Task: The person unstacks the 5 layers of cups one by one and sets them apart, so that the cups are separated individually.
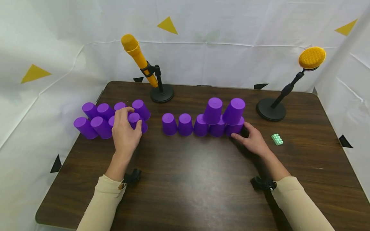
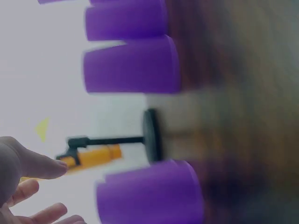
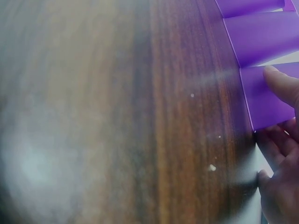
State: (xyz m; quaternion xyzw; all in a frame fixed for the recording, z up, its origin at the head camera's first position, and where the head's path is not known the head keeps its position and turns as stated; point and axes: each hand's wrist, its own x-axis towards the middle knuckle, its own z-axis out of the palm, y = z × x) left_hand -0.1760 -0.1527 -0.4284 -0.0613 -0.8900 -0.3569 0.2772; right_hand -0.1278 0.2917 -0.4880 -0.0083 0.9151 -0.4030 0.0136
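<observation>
Several purple cups [image 1: 84, 128] stand upside down in a cluster at the table's left. My left hand [image 1: 125, 128] hovers over this cluster, thumb and fingers apart above the tops, nearest a front cup [image 1: 137, 123]; it covers part of the cups behind. In the left wrist view the thumb [image 2: 44, 164] is clear of the cup below. A row of upside-down cups [image 1: 185, 124] runs across the middle, with two more cups [image 1: 213, 110] stacked on its right end. My right hand [image 1: 252, 140] holds the row's rightmost cup [image 3: 266, 100], thumb in front and fingers at its right side.
A yellow microphone [image 1: 140, 61] on a black stand is behind the cups at the left. Another, round yellow microphone [image 1: 312, 58] stands at the back right. A mint-green toy brick [image 1: 277, 139] lies right of my right hand. White sheeting [image 1: 202, 64] surrounds the table.
</observation>
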